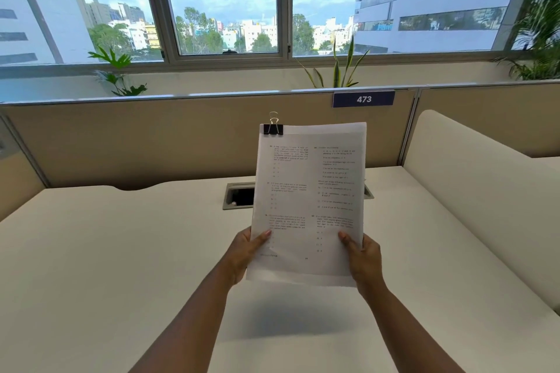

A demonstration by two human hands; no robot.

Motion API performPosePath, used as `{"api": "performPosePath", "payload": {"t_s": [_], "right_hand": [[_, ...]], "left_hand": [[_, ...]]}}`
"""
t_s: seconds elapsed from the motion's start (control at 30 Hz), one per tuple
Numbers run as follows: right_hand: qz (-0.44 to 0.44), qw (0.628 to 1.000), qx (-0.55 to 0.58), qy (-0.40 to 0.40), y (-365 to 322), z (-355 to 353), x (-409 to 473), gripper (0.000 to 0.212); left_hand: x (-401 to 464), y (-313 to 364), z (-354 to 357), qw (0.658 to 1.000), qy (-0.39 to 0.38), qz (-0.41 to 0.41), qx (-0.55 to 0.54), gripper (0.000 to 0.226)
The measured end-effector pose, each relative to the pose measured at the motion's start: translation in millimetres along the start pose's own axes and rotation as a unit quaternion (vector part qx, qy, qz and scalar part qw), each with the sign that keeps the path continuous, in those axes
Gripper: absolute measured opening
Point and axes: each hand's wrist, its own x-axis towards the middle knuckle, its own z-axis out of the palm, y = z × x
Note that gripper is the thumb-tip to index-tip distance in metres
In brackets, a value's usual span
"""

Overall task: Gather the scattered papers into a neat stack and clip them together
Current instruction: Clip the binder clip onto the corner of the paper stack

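Note:
A stack of printed papers (309, 191) is held upright above the white desk (121, 251), its printed face toward me. A black binder clip (273, 128) grips the stack's top left corner, its wire handle standing up. My left hand (247, 254) holds the lower left edge, thumb on the front page. My right hand (362, 260) holds the lower right edge the same way. The top sheets sit slightly offset at the upper right.
A cable opening (239, 195) is cut into the desk behind the papers. A beige partition (151, 142) with a "473" label (363, 99) backs the desk. A white divider (472, 191) stands on the right. Plants (336, 70) line the window sill.

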Motion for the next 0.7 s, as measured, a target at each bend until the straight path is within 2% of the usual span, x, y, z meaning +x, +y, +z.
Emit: {"api": "performPosePath", "payload": {"t_s": [0.17,0.37,0.5,0.7], "right_hand": [[-0.017,0.999,-0.029,-0.006,-4,4,-1,0.013],[-0.035,0.992,-0.122,-0.025,3,13,-13,0.033],[-0.020,0.989,-0.142,-0.032,18,20,-21,0.031],[-0.028,0.991,-0.131,-0.001,15,41,-17,0.025]], "left_hand": [[-3,-4,5,0.998,0.056,0.038,0.018,0.018],[-3,-6,0,0.992,0.104,0.067,0.032,0.028],[-2,-5,-6,0.989,0.127,0.063,0.031,0.030],[0,1,-22,0.987,0.141,0.056,0.054,0.034]]}}
